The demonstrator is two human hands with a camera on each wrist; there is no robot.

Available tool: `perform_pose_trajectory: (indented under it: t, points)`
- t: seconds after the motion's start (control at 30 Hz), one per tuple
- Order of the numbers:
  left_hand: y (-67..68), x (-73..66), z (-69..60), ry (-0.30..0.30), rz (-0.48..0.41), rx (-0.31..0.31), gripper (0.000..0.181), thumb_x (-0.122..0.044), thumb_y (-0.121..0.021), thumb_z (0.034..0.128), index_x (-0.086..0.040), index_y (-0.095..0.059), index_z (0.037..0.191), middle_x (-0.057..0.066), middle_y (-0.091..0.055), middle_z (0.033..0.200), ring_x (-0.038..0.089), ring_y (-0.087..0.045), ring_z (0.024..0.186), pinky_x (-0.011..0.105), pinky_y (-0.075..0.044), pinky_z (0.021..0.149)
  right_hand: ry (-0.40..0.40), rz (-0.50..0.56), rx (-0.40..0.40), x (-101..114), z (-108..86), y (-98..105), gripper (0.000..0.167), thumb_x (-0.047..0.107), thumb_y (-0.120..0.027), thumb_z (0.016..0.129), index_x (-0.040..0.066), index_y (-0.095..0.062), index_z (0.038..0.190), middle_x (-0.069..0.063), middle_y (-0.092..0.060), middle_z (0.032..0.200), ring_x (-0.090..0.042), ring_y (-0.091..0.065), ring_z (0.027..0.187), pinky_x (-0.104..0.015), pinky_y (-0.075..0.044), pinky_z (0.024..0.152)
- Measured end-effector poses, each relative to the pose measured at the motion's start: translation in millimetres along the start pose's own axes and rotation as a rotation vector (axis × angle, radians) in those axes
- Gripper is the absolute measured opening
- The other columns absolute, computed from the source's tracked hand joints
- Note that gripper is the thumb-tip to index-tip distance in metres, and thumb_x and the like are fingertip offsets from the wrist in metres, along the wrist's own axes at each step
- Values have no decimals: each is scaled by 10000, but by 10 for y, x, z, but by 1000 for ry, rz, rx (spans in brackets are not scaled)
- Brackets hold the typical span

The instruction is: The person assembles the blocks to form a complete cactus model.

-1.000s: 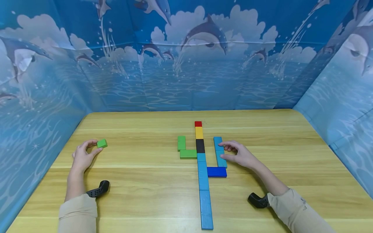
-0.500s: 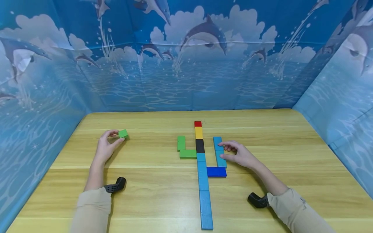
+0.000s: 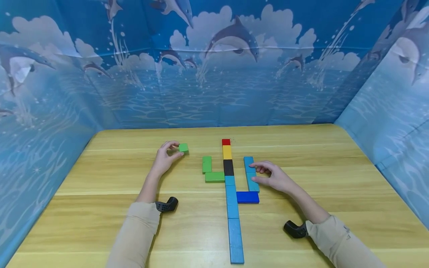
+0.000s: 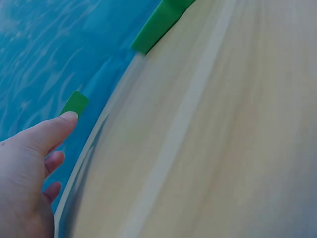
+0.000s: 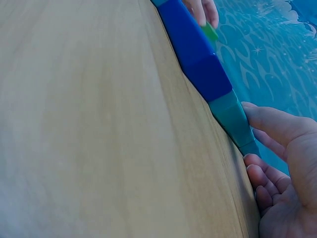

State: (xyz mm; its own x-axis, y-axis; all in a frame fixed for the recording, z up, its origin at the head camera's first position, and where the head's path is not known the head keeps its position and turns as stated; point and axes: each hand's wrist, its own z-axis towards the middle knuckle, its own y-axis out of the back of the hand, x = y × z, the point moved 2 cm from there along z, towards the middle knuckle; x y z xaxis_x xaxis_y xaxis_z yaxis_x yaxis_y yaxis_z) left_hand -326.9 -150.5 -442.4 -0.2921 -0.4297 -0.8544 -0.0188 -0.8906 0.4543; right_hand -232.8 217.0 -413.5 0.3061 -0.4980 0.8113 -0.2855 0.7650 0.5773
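Observation:
In the head view my left hand [image 3: 163, 158] pinches a small green block [image 3: 183, 147] between thumb and fingertips, left of the laid-out blocks. The left wrist view shows the held block [image 4: 75, 103] at the thumb tip. My right hand [image 3: 274, 178] rests beside two light blue blocks [image 3: 248, 164] set end to end, its index finger and thumb touching them. A dark blue block [image 3: 248, 197] lies crosswise at their near end. On the left, one green block [image 3: 207, 165] stands lengthwise at the end of a crosswise green block [image 3: 215, 177].
Down the middle runs a line of blocks: red [image 3: 226, 142], yellow [image 3: 227, 152], black [image 3: 228, 167], then several light blue ones [image 3: 236, 240]. Dolphin-printed cloth [image 3: 214, 93] rises behind the wooden table [image 3: 100, 223] and at both sides. Each wrist carries a black camera mount [image 3: 295, 229].
My left hand has carried the green block rightward and slightly away across the table, toward the laid-out blocks. The right hand has stayed at the light blue blocks.

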Motion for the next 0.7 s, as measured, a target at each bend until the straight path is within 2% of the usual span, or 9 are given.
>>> perform_pose_trajectory:
  t: [0.17, 0.3, 0.47, 0.7]
  points:
    - [-249, -74, 89, -19, 4, 39, 357, -109, -692, 807, -19, -578, 1134, 147, -558, 1099, 277, -476, 1009, 419, -370, 914, -2, 7, 1, -17, 4, -3, 407, 58, -657, 827, -55, -540, 1200, -195, -522, 985, -322, -454, 897, -267, -392, 731]
    - [-380, -111, 132, -26, 18, 66, 352, -112, -696, 804, -29, -590, 1129, 130, -567, 1095, 268, -489, 1000, 412, -385, 905, -4, 17, 1, -20, 9, -2, 410, 54, -657, 826, -56, -538, 1203, -204, -521, 990, -328, -453, 902, -289, -394, 736]
    - [-500, -132, 169, -54, 37, 91, 340, -111, -700, 800, -27, -604, 1116, 126, -583, 1087, 270, -504, 997, 405, -396, 900, -9, 17, 0, -12, 7, 1, 410, 49, -655, 826, -59, -536, 1203, -214, -519, 997, -331, -452, 907, -303, -395, 740]
    - [-595, -151, 189, -115, 117, 119, 316, -135, -705, 799, -48, -628, 1093, 104, -618, 1068, 262, -530, 992, 412, -382, 902, 1, 19, 0, -14, -1, -4, 409, 43, -654, 825, -63, -535, 1202, -215, -523, 998, -330, -453, 909, -292, -397, 738]
